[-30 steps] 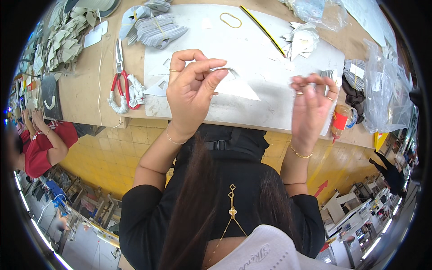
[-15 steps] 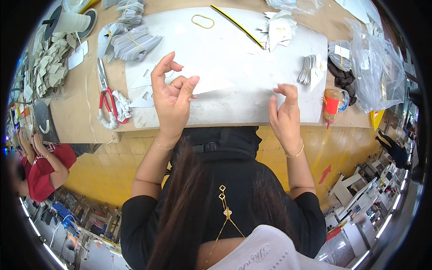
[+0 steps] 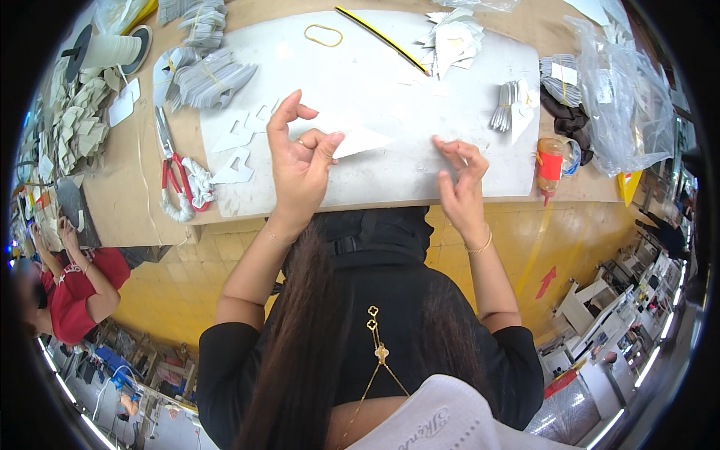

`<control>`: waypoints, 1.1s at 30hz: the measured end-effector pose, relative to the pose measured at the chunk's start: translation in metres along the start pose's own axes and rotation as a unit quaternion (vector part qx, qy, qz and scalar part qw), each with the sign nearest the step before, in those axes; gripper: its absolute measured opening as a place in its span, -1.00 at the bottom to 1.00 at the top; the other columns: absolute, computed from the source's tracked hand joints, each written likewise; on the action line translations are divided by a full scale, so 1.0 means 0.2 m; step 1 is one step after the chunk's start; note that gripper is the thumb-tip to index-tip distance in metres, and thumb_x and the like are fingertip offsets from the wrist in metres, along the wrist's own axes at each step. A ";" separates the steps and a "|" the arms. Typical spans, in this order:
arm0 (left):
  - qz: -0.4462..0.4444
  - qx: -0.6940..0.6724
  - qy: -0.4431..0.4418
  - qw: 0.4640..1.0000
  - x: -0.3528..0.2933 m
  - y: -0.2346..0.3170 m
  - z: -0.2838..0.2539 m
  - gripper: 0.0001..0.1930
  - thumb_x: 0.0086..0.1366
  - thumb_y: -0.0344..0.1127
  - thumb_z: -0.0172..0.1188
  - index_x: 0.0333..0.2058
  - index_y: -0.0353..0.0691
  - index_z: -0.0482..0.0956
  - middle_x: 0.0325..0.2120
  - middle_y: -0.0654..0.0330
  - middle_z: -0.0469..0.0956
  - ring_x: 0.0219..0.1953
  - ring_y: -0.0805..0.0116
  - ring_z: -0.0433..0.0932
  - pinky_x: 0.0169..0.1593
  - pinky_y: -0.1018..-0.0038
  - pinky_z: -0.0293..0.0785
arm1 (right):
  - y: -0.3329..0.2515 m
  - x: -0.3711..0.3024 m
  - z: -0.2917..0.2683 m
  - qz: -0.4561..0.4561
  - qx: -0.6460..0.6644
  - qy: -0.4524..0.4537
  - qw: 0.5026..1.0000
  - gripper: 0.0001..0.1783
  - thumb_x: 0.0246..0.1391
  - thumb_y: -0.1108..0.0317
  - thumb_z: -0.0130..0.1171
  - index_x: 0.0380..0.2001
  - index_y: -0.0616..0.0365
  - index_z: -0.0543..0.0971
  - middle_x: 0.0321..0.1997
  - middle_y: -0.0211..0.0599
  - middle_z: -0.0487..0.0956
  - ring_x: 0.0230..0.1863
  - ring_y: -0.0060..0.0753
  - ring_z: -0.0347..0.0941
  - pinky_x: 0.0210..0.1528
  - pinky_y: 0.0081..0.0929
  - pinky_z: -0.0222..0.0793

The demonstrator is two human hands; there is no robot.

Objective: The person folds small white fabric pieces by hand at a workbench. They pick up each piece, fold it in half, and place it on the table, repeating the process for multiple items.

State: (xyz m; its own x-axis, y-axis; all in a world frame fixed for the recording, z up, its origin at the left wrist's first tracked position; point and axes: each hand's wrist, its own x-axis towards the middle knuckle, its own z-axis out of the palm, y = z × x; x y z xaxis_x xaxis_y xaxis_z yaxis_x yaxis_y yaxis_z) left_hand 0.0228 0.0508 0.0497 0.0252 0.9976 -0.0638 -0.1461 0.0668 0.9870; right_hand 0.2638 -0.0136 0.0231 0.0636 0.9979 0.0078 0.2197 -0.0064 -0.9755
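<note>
white pointed flat sheet piece (image 3: 366,141) is over the pale grey smooth board (image 3: 390,181), its eight o'clock end pinched by thumb and bent finger of the left hand (image 3: 300,161), seemingly to leave its tip uncovered. it looks thin, plain. at four o'clock, the right hand (image 3: 465,187) hangs loosely spread, apparently empty; at nine, white flat cut-outs (image 3: 233,175).

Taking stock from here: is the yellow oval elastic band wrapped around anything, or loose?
Loose: the yellow oval elastic band lies flat on the white sheet, with only bare sheet showing inside its loop.
</note>
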 end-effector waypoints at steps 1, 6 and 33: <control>0.009 -0.003 -0.006 1.000 -0.01 -0.02 0.00 -0.27 0.29 -0.63 0.18 0.34 -0.23 -0.01 0.00 0.12 0.22 -0.39 0.59 0.45 -0.38 0.68 0.44 | -0.01 0.03 0.03 0.016 0.129 0.017 0.991 -0.51 0.11 0.63 0.06 0.08 0.15 0.21 0.02 -0.10 0.38 0.20 -0.17 0.39 0.25 -0.25 0.30; 0.096 0.047 -0.029 0.994 -0.06 -0.11 0.01 -0.17 0.26 -0.70 0.17 0.36 -0.18 -0.12 0.07 0.05 0.19 -0.36 0.52 0.50 -0.36 0.66 0.48 | -0.12 0.19 0.17 0.041 0.076 -0.030 0.996 -0.56 0.14 0.46 0.30 0.05 0.24 0.40 -0.12 -0.27 0.52 -0.13 -0.49 0.53 -0.01 -0.58 0.39; 0.223 0.476 -0.116 0.843 0.03 -0.20 -0.16 -0.65 0.13 -0.43 0.28 -0.06 -0.26 0.59 0.13 0.17 0.47 0.14 0.15 0.44 0.13 0.25 0.35 | -0.13 0.44 0.34 0.275 -0.037 -0.082 0.957 -0.81 0.18 0.36 0.28 -0.32 0.31 0.62 -0.48 -0.26 0.67 -0.45 -0.53 0.66 -0.47 -0.69 0.49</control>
State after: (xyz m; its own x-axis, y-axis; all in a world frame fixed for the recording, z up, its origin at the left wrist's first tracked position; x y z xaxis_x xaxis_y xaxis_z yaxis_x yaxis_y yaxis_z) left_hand -0.0021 0.0542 0.0047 0.3869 0.8830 0.2658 0.6639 -0.4668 0.5843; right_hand 0.1972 0.0784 0.0341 0.0372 0.8387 -0.5433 0.2650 -0.5325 -0.8039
